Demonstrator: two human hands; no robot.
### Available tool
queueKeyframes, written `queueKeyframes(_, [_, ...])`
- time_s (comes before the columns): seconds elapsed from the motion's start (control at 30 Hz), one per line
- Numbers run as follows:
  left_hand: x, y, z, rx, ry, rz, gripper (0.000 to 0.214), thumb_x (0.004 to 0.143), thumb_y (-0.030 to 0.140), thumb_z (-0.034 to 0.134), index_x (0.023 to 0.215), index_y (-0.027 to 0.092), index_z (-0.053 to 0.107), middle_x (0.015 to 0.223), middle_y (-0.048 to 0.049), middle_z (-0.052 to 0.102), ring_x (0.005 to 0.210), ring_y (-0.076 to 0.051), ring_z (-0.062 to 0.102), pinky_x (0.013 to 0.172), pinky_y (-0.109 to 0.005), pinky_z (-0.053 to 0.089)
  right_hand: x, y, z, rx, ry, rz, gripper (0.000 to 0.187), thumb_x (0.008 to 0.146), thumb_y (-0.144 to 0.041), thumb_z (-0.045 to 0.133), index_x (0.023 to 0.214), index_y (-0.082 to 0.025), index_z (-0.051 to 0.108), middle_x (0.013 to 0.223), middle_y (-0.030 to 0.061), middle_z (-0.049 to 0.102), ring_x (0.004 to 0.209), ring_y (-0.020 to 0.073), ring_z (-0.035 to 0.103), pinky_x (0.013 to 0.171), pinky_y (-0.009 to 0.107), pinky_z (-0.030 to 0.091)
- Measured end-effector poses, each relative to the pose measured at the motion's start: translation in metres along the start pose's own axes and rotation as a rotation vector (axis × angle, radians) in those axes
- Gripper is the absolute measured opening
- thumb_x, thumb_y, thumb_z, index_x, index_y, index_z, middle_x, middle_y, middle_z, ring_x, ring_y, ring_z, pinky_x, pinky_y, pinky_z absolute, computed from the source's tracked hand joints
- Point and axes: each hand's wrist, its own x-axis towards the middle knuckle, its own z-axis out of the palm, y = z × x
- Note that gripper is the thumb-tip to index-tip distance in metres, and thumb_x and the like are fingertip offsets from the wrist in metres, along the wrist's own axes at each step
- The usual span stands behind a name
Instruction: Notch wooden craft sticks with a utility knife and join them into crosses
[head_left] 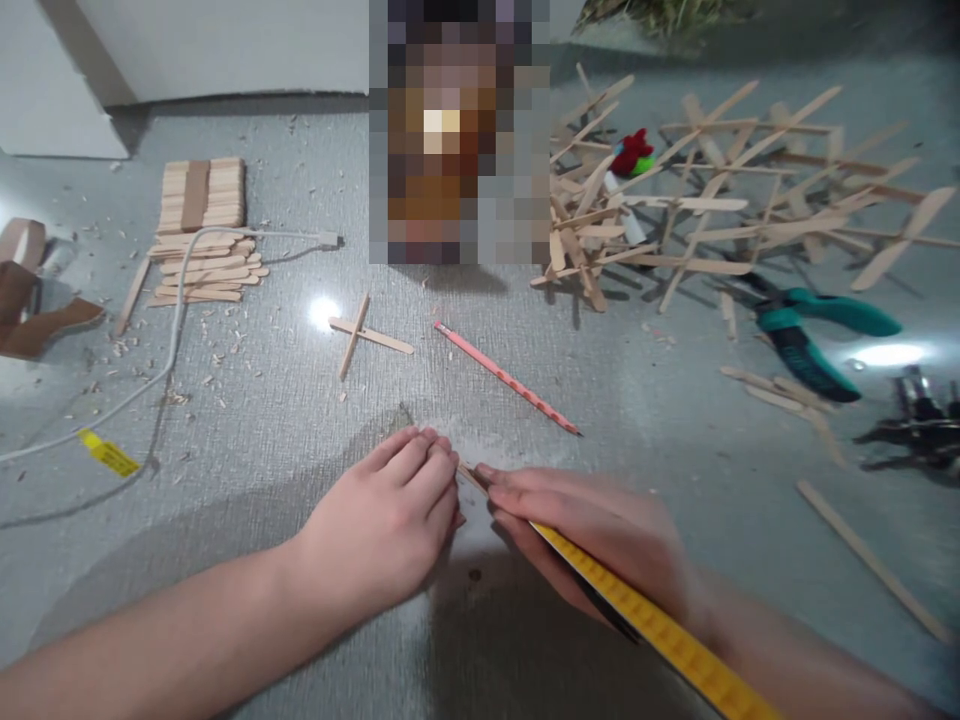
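My left hand is closed, fingers bent, near the middle of the table. A thin wooden craft stick comes out between it and my right hand. How the left fingers hold the stick is hidden. My right hand is wrapped round a long flat tool with a yellow ribbed edge, slanting down to the lower right. Its front end is covered by my fingers, close to the stick. Pale dust lies around both hands. Beyond them are a pink pencil and two crossed craft sticks.
At left stand stacked craft sticks, a white cable and brown paper strips. A heap of crossed sticks spreads at back right, with teal-handled pliers and a dark metal tool nearer. A blurred-out patch covers the top middle.
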Motion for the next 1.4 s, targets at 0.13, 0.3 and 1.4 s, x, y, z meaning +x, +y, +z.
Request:
queueKeyframes(0.13, [-0.001,0.0,-0.001,0.003,-0.004,0.005,0.023,0.095,0.015,0.056,0.104,0.001,0.072,0.107,-0.0157,0.072,0.101,-0.03,0.071,0.098,-0.045,0.061,-0.001,0.0,0.0,0.021,-0.002,0.002,0.017,0.095,-0.01,0.06,0.108,-0.019,0.066,0.099,0.0062,0.08,0.091,0.0149,0.078,0.083,0.019,0.063])
queueKeyframes(0.3, [-0.001,0.0,0.0,0.001,-0.003,0.004,0.024,0.095,0.016,0.057,0.104,0.001,0.073,0.106,-0.0156,0.073,0.1,-0.03,0.071,0.099,-0.045,0.061,-0.001,0.0,0.0,0.052,-0.009,0.011,0.021,0.094,-0.008,0.059,0.109,-0.021,0.065,0.097,0.0057,0.079,0.091,0.0159,0.078,0.082,0.02,0.063])
queueKeyframes(1.4, [0.006,0.002,-0.002,-0.063,0.002,-0.087,0.026,0.098,0.009,0.046,0.103,0.003,0.071,0.102,-0.0114,0.075,0.099,-0.024,0.073,0.102,-0.038,0.061,0.005,0.001,-0.001,-0.01,-0.009,0.082,0.025,0.093,-0.008,0.058,0.112,-0.024,0.064,0.1,0.0044,0.081,0.087,0.0173,0.08,0.08,0.02,0.066])
